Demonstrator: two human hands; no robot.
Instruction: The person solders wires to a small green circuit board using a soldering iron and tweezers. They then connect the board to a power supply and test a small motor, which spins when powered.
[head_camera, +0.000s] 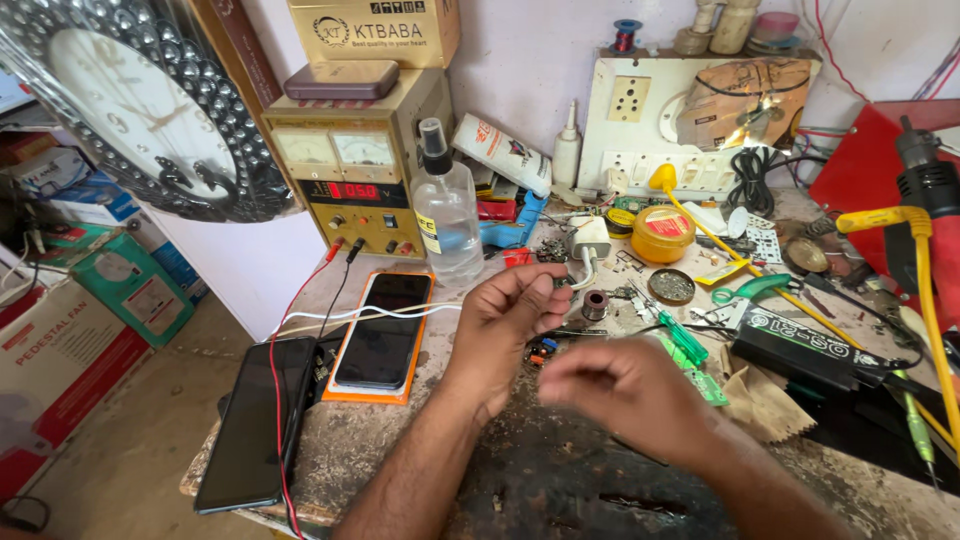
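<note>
My left hand (512, 315) is raised over the middle of the workbench, fingers curled together; whether it pinches something small I cannot tell. Just ahead of its fingertips sits a white charger adapter (589, 240) with its cable. My right hand (625, 392) is blurred, held low over the bench in front of a small circuit board (545, 351); what it holds is unclear. A green screwdriver (680, 340) lies just beyond it. To the left lie a phone on an orange mat (384, 330) and a dark phone (257, 425) at the bench edge.
A yellow bench power supply (352, 175) with red and black leads stands at the back, a clear spray bottle (447, 210) beside it. A yellow tin (663, 235), a black charger brick (805, 350), a switchboard (680, 130) and a wall clock (140, 100) surround the work area.
</note>
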